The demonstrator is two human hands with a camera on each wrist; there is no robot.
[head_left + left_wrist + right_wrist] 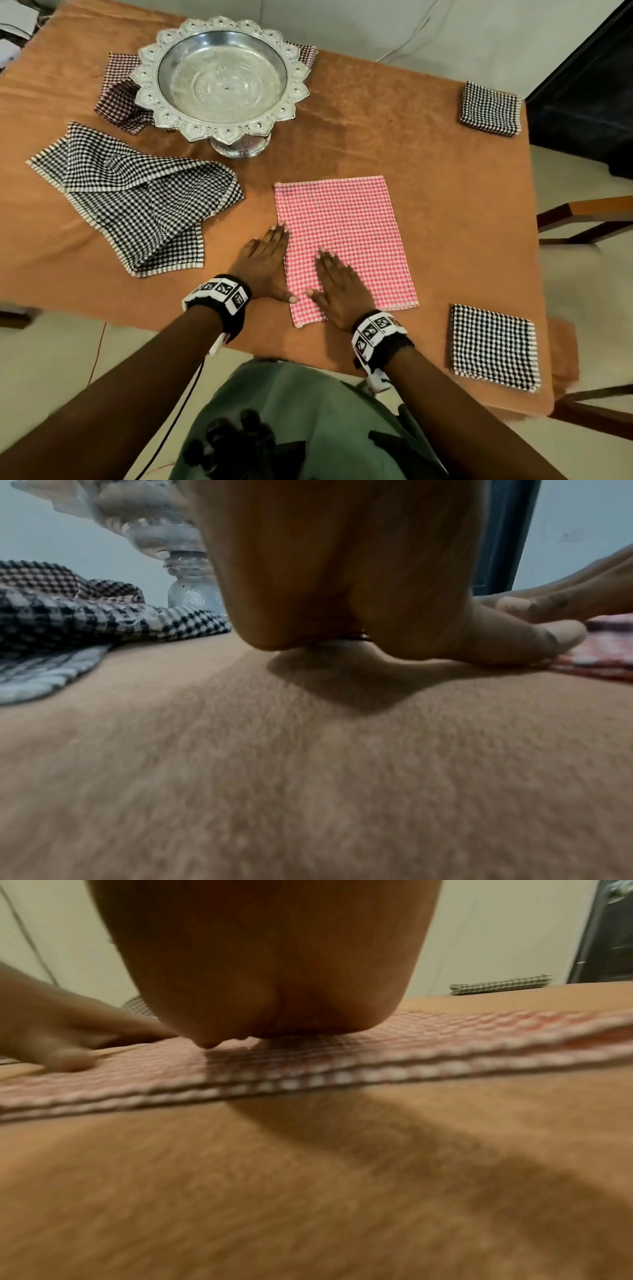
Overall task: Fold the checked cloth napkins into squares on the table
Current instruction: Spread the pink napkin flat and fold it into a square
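A pink checked napkin (pixel 346 240) lies folded in half as a tall rectangle in the middle of the table; its doubled near edge (pixel 308 1080) shows in the right wrist view. My left hand (pixel 265 263) lies flat along its left edge, fingers straight, thumb on the cloth. My right hand (pixel 337 284) presses flat on the napkin's lower left part. A loose black checked napkin (pixel 137 205) lies crumpled to the left. Two black checked napkins folded into squares sit at the near right (pixel 493 346) and far right (pixel 489 108) corners.
An ornate silver pedestal bowl (pixel 219 75) stands at the back left, its stem (pixel 192 582) visible from the left wrist. A dark red checked napkin (pixel 118 92) lies partly under it. An orange cloth (pixel 411 137) covers the table. Wooden chairs (pixel 589 219) stand on the right.
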